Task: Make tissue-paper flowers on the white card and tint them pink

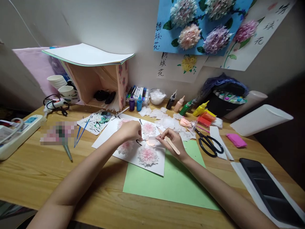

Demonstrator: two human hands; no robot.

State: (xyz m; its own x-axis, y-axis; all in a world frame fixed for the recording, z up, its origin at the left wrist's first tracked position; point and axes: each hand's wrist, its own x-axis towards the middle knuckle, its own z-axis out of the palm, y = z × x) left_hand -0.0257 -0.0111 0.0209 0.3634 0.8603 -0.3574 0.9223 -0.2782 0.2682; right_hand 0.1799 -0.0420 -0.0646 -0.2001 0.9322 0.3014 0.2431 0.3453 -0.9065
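Note:
A white sheet of paper (159,167) bears fluffy pink-and-white paper flowers, one of them the front flower (148,156). My left hand (130,131) hangs over the sheet, fingers pinched together and pointing down; what they hold, if anything, is too small to tell. Beside those fingertips a dark curved stroke (138,142) shows on the paper. My right hand (173,143) is closed on a wooden craft stick (173,147). A whitish scrap (152,138) appears at its fingertips. Just below lies a round peach-coloured patch (151,142), between the two hands.
Green paper (166,187) lies under the sheet. Tissue scraps (170,123) and paint bottles (185,108) stand behind. Black scissors (209,143) and a dark phone-like slab (267,190) are at right. A paint-stained paper (96,122) and blue brushes (82,132) lie left.

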